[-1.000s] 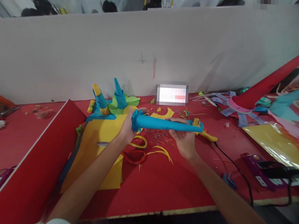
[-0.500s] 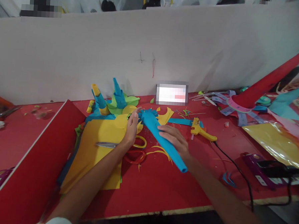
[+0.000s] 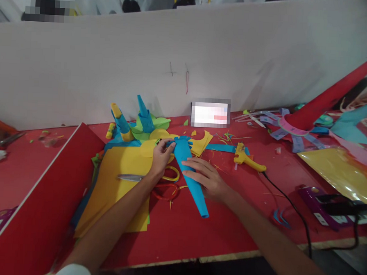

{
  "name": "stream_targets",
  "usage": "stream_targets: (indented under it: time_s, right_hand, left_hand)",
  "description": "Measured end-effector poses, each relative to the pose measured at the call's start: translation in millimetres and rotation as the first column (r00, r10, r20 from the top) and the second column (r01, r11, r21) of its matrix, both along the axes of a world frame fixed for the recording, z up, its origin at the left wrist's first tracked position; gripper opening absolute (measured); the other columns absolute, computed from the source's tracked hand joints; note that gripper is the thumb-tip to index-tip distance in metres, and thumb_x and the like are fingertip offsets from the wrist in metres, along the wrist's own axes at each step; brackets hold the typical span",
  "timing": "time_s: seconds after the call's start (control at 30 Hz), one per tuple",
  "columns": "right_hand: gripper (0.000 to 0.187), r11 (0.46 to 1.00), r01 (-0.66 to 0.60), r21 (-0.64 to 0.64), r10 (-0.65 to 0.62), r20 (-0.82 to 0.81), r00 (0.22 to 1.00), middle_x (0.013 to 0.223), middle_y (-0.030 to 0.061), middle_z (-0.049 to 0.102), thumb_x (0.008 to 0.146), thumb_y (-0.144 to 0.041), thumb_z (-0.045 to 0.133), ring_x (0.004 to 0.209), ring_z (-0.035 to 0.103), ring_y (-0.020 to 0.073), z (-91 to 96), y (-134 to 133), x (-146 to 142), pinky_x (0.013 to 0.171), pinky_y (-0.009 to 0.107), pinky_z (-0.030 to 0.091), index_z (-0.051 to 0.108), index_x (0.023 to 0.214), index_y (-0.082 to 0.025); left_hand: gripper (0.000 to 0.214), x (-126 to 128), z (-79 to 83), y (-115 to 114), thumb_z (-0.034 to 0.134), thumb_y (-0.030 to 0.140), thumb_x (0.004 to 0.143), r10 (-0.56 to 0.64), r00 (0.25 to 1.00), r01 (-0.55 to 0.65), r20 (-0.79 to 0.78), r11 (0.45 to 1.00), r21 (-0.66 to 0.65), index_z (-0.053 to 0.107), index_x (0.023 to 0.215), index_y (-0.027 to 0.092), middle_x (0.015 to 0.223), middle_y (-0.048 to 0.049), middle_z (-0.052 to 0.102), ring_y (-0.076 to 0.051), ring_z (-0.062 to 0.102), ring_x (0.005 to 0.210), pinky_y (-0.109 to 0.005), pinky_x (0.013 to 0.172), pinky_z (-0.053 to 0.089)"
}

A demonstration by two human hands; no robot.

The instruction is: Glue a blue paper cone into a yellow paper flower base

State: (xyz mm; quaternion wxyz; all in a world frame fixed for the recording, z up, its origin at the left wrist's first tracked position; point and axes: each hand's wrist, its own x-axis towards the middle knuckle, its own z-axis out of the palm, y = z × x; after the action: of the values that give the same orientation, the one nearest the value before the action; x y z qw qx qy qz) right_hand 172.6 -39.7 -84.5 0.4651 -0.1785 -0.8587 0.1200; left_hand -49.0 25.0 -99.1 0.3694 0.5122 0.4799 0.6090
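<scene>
A blue paper cone (image 3: 196, 191) lies on the red table (image 3: 228, 226), its fringed wide end pointing away from me and its narrow end toward me. My left hand (image 3: 160, 156) pinches the fringed end with curled fingers. My right hand (image 3: 207, 180) rests over the cone's middle, fingers wrapped on it. Under my left wrist lie scissors with yellow handles (image 3: 172, 176) on a stack of yellow paper sheets (image 3: 119, 191).
A yellow glue gun (image 3: 246, 159) with a black cord lies right of the cone. Blue, green and yellow paper pieces (image 3: 141, 123) stand behind. A red board (image 3: 44, 204) lies left. A red cone (image 3: 327, 100), coloured sheets and a purple device (image 3: 321, 204) are at the right.
The cone, held up level between both hands a second ago, has come down onto the table and swung so its narrow end points toward me. My right hand slid onto its middle.
</scene>
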Motion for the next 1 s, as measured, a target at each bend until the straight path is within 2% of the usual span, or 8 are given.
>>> stream_targets:
  time_s: [0.1, 0.2, 0.43, 0.67, 0.87, 1.0]
  right_hand:
    - [0.042, 0.999, -0.017, -0.046, 0.018, 0.022, 1.000, 0.151, 0.0089, 0.067, 0.104, -0.020, 0.059, 0.145, 0.061, 0.0287, 0.3, -2, -1, 0.119, 0.055, 0.055, 0.065, 0.143, -0.034]
    - [0.044, 0.999, -0.005, -0.032, 0.005, 0.000, 1.000, 0.153, 0.0096, 0.066, 0.104, -0.020, 0.060, 0.146, 0.059, 0.0291, -3.8, -1, -3, 0.119, 0.055, 0.054, 0.063, 0.146, -0.034]
    - [0.067, 0.992, 0.111, -0.066, -0.108, 0.052, 0.993, 0.159, 0.0106, 0.059, 0.100, -0.030, 0.072, 0.152, 0.052, 0.0324, -14.4, 1, -5, 0.124, 0.057, 0.049, 0.046, 0.162, -0.036]
    - [0.061, 0.961, 0.224, -0.161, -0.212, 0.084, 0.974, 0.155, 0.0074, 0.060, 0.103, -0.030, 0.066, 0.148, 0.056, 0.0317, -19.9, 6, -7, 0.124, 0.055, 0.050, 0.047, 0.160, -0.041]
    - [0.068, 0.953, 0.234, -0.190, -0.212, 0.132, 0.968, 0.165, 0.0059, 0.051, 0.102, -0.029, 0.067, 0.155, 0.048, 0.0318, -25.3, 12, -7, 0.126, 0.057, 0.047, 0.042, 0.163, -0.043]
    - [0.067, 0.959, 0.217, -0.181, -0.197, 0.123, 0.973, 0.166, 0.0053, 0.050, 0.102, -0.026, 0.066, 0.155, 0.047, 0.0314, -24.2, 10, -6, 0.126, 0.057, 0.046, 0.042, 0.162, -0.044]
  left_hand:
    - [0.038, -1, -2.7, 1, 0.079, 0.056, 0.083, 0.006, 1.000, -0.006, -0.001, 0.999, -0.033, 0.071, 0.089, 0.019, 0.083, -0.0013, 0.066, -0.016, 0.056, 0.077, -0.028, 0.072, 0.046]
    - [0.039, -3, -6.1, 3, 0.076, 0.057, 0.085, 0.023, 1.000, -0.024, -0.014, 0.999, -0.042, 0.067, 0.086, 0.019, 0.076, 0.0018, 0.058, -0.014, 0.049, 0.069, -0.027, 0.066, 0.041]
    - [0.038, -5, -9.0, 6, 0.071, 0.056, 0.088, 0.081, 0.994, -0.082, -0.068, 0.997, -0.010, 0.063, 0.082, 0.020, 0.077, 0.0013, 0.056, -0.015, 0.050, 0.072, -0.028, 0.070, 0.042]
    - [0.037, -5, -10.4, 5, 0.071, 0.056, 0.088, 0.073, 0.995, -0.073, -0.062, 0.997, -0.002, 0.065, 0.084, 0.020, 0.078, 0.0006, 0.057, -0.015, 0.050, 0.073, -0.028, 0.069, 0.041]
    - [0.039, -3, -6.9, 4, 0.071, 0.058, 0.087, 0.062, 0.995, -0.062, -0.074, 0.998, 0.002, 0.065, 0.083, 0.020, 0.076, 0.0013, 0.056, -0.015, 0.049, 0.070, -0.028, 0.067, 0.041]
    - [0.037, -1, -4.6, 3, 0.072, 0.057, 0.086, 0.069, 0.995, -0.069, -0.076, 0.998, 0.007, 0.065, 0.082, 0.021, 0.075, 0.0012, 0.056, -0.015, 0.049, 0.070, -0.028, 0.067, 0.041]
